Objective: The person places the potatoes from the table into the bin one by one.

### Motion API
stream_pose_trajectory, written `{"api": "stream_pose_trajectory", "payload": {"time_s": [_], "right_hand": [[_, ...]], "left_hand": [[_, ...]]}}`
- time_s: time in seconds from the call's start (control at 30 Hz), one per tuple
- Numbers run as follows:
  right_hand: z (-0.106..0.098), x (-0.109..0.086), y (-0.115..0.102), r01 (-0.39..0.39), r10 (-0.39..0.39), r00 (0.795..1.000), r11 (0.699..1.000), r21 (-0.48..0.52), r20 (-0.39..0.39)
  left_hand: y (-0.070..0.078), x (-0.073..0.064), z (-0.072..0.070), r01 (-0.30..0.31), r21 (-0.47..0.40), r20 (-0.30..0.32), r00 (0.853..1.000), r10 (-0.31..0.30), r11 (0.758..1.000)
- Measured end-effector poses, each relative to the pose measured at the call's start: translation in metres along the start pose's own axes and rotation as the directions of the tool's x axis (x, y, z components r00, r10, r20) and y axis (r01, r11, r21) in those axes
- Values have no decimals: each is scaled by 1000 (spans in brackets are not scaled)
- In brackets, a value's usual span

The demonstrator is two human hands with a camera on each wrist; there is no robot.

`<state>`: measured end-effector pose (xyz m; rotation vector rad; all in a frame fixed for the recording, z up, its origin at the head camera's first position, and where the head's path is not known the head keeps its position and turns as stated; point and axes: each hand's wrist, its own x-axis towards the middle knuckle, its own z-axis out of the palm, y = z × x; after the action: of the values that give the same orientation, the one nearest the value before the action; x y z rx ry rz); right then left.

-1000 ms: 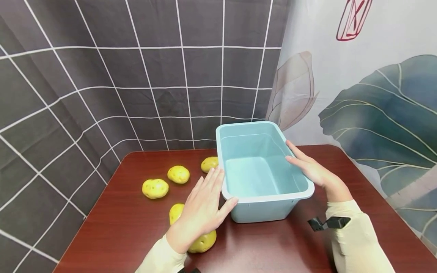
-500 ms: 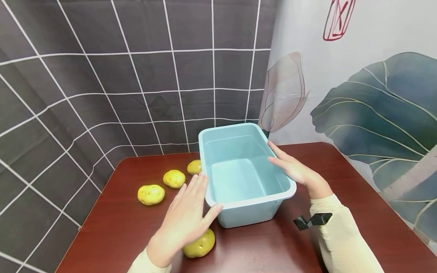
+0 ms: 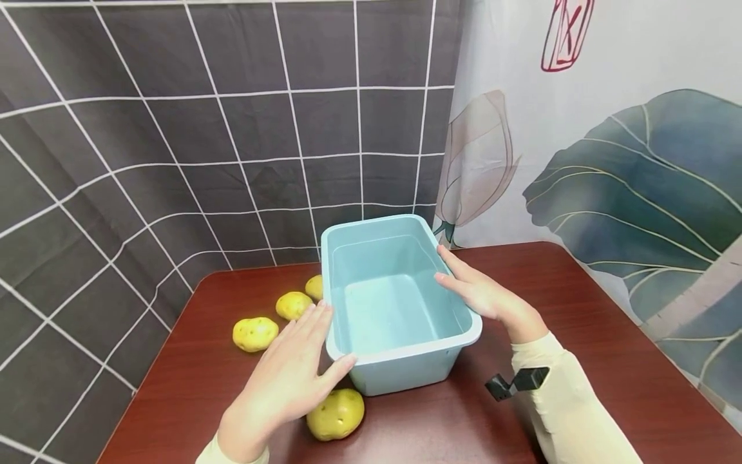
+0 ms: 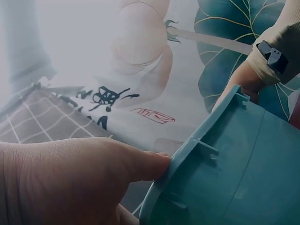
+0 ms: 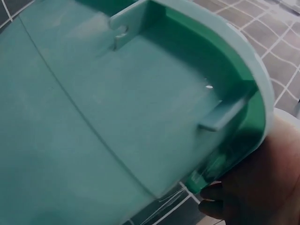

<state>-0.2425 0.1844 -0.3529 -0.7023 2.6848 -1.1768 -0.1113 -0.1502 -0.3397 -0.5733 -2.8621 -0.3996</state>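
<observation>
A light-blue plastic tub (image 3: 400,380) stands on the dark red table between the two hands. My left hand (image 3: 281,380) lies along its left side in the head view, fingers straight, with the thumb at the near left corner of the rim. In the left wrist view that thumb (image 4: 140,164) touches the rim's outer edge. My right hand (image 3: 487,296) holds the tub's right rim, thumb reaching over the inside; in the right wrist view its fingertips (image 5: 212,199) show below the rim. Nothing lies inside the tub.
Several yellow potatoes lie left of the tub: one potato (image 3: 255,334) furthest left, another potato (image 3: 294,305) behind, a third potato (image 3: 314,287) partly behind the tub, and a larger potato (image 3: 336,415) in front. A grey grid curtain (image 3: 261,129) closes off the back.
Both hands and the tub have shifted left, and the tub now covers more of the far potato. The head view has turned slightly to the right.
</observation>
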Motion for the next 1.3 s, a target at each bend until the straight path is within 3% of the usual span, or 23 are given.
{"api": "stream_pose_trajectory", "payload": {"time_s": [0.27,0.5,0.7,0.87,0.97,1.3], "right_hand": [[-16,-15,-2,-6,8,1000,994,-111,21],[-27,-6,12,26,-26,1000,987,-160,0],[-26,-1,17,30,-20,998,984,-175,55],[-24,-4,15,16,-4,998,978,-210,59],[-25,-6,11,29,-13,998,971,-235,67],[-34,-17,2,41,-19,997,946,-321,70]], "left_hand": [[9,0,4,-50,-47,22,998,51,998],[18,2,8,-81,-54,25,996,82,995],[12,4,9,-104,-54,-1,995,104,993],[2,12,14,-101,-193,-42,995,94,976],[-3,15,18,-91,-248,-29,996,87,964],[-8,22,21,-182,-211,-1,983,186,960]]}}
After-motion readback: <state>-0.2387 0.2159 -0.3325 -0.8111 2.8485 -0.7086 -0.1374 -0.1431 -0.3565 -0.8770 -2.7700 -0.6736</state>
